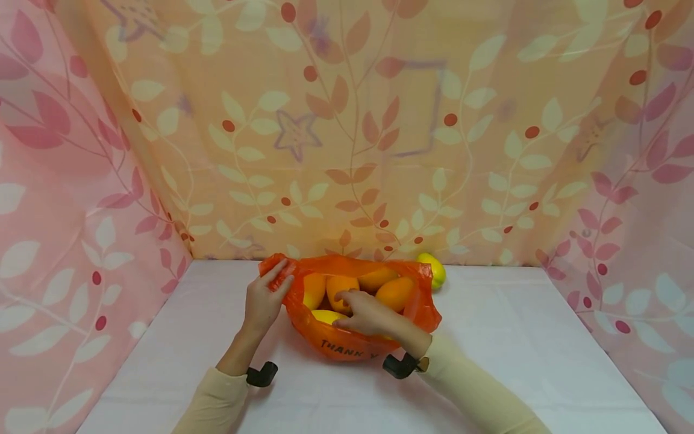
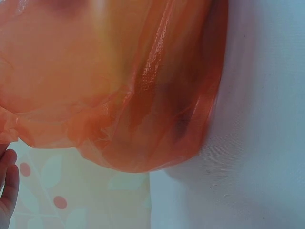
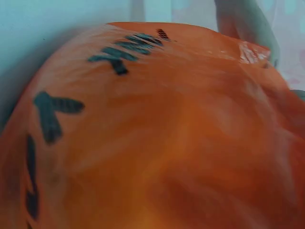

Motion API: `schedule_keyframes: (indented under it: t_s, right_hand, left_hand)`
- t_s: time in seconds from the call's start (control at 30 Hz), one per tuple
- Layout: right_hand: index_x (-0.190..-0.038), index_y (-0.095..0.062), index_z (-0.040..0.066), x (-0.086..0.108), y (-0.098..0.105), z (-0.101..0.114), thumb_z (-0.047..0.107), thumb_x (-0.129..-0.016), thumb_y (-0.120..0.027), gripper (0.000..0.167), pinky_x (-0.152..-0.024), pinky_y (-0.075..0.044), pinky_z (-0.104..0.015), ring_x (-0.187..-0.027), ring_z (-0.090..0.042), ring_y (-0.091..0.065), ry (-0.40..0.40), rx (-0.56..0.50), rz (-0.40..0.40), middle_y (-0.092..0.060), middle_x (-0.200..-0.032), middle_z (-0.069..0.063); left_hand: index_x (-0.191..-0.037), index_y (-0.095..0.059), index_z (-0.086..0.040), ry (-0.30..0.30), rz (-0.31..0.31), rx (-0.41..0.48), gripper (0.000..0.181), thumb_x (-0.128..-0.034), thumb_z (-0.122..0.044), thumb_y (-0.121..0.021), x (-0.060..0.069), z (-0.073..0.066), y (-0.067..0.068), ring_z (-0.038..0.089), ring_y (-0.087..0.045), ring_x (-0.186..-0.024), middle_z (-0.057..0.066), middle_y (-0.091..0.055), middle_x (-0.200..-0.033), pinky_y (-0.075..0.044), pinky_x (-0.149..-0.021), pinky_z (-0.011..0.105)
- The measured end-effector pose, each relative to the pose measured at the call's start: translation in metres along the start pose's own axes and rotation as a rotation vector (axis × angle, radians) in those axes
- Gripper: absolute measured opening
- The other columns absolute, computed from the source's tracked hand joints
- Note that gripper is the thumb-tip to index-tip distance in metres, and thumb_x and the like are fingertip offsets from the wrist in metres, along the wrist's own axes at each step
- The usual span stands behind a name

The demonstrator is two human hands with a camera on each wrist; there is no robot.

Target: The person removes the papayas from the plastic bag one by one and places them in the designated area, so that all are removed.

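An orange plastic bag (image 1: pixel 347 352) printed with dark letters sits on the white table with its mouth wide. Several orange-yellow fruits, mango-like (image 1: pixel 397 293), lie inside, with a brighter yellow one (image 1: pixel 325 316) near the front. My left hand (image 1: pixel 264 301) grips the bag's left upper edge; in the left wrist view its fingers (image 2: pixel 10 183) show at the border beside the plastic. Over the bag's mouth, my right hand (image 1: pixel 365 312) reaches in among the fruits, thumb and fingers spread apart. Orange plastic (image 3: pixel 157 119) fills most of the right wrist view.
A yellow-green fruit (image 1: pixel 432 271) stands behind the bag's right side, partly hidden by it. The white tabletop (image 1: pixel 488 337) meets a floral curtain (image 1: pixel 352 120) at the back, and pink floral sheets (image 1: pixel 59 241) hang on both sides.
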State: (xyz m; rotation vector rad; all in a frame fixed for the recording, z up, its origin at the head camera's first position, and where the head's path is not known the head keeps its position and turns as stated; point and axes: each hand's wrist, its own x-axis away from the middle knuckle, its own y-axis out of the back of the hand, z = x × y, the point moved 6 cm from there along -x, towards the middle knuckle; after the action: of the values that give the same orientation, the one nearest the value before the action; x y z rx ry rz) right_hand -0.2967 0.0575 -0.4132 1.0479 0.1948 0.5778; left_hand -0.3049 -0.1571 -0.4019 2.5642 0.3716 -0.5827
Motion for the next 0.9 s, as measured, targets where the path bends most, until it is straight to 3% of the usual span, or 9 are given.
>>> schedule_keyframes:
  t_s: [0.17, 0.3, 0.57, 0.9]
  right_hand:
    - [-0.133, -0.056, 0.011, -0.003, -0.010, -0.001, 0.039, -0.087, -0.072, 0.056, -0.098, -0.051, -0.038, -0.106, -0.017, -0.057, -0.024, 0.052, 0.007, -0.063, -0.121, -0.005]
    - [-0.131, -0.057, 0.012, -0.005, -0.015, 0.002, 0.039, -0.086, -0.073, 0.055, -0.097, -0.050, -0.037, -0.103, -0.016, -0.057, -0.011, 0.097, 0.014, -0.063, -0.117, -0.003]
    - [-0.127, -0.057, 0.016, -0.006, -0.024, 0.007, 0.033, -0.085, -0.075, 0.049, -0.090, -0.049, -0.033, -0.093, -0.015, -0.054, -0.042, 0.156, 0.041, -0.062, -0.106, -0.001]
    - [-0.135, -0.051, 0.014, -0.007, -0.033, 0.014, 0.031, -0.087, -0.072, 0.055, -0.094, -0.050, -0.036, -0.098, -0.019, -0.057, -0.077, 0.232, 0.042, -0.064, -0.109, -0.004]
  left_hand:
    - [-0.129, -0.063, -0.006, -0.013, -0.005, -0.001, 0.042, -0.0887, -0.016, -0.072, 0.001, -0.002, 0.000, 0.035, -0.068, -0.097, 0.023, -0.066, -0.122, -0.054, -0.071, 0.012]
    - [-0.129, -0.063, -0.005, -0.014, -0.004, 0.000, 0.042, -0.0886, -0.016, -0.072, 0.001, -0.002, -0.001, 0.035, -0.069, -0.094, 0.023, -0.067, -0.120, -0.052, -0.069, 0.009]
    - [-0.129, -0.063, -0.005, 0.004, 0.008, -0.005, 0.043, -0.0887, -0.016, -0.072, 0.003, -0.002, -0.001, 0.036, -0.069, -0.095, 0.024, -0.067, -0.119, -0.058, -0.071, 0.021]
    - [-0.131, -0.062, -0.007, 0.029, 0.021, 0.002, 0.044, -0.0895, -0.018, -0.071, 0.003, 0.002, -0.003, 0.036, -0.067, -0.103, 0.022, -0.065, -0.125, -0.059, -0.076, 0.032]
